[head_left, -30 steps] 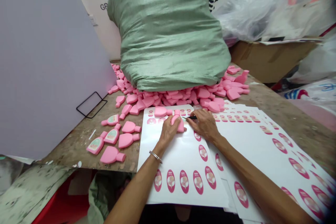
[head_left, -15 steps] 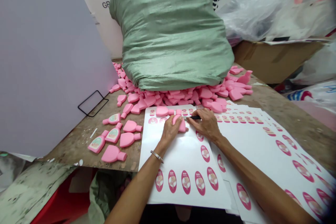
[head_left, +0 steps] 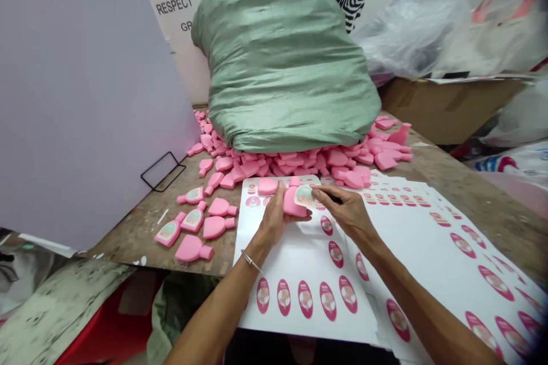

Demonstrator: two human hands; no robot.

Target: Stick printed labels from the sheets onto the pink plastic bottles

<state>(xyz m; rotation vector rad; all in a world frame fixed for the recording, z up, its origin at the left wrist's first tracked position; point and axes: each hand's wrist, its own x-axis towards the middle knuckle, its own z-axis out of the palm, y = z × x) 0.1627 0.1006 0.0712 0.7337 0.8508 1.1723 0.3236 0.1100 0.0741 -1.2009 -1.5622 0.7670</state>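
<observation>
Head view, only one I've got: the L hand (head_left: 274,215) is pinching a pink bottle (head_left: 291,204), thumb on its face, fingers beneath. Just R of that, the R hand (head_left: 350,209) has thumb + forefinger pressed on the edge of a pale sticker (head_left: 304,196), which overlaps the bottle's face; can't tell if it's touching yet. A dark tool (head_left: 336,200) pokes out of the R hand too, mostly hidden.

Risks, IMO: sticker could land crooked b/c it's held by one edge, w/ the rest free to curl. If the L hand's grip slips or the bottle rolls, same result. Fingers on the glue side might weaken the stick. The tool, if sharp, could nick the sticker or a finger.

Below the hands, the white sheet (head_left: 291,251) could shift if a forearm drags it. Beyond the L hand, a loose bottle (head_left: 267,186) lies close enough to get knocked. Left of the L hand, finished bottles (head_left: 192,219) sit on the table (head_left: 141,227), prob. safe unless an elbow swings.
</observation>
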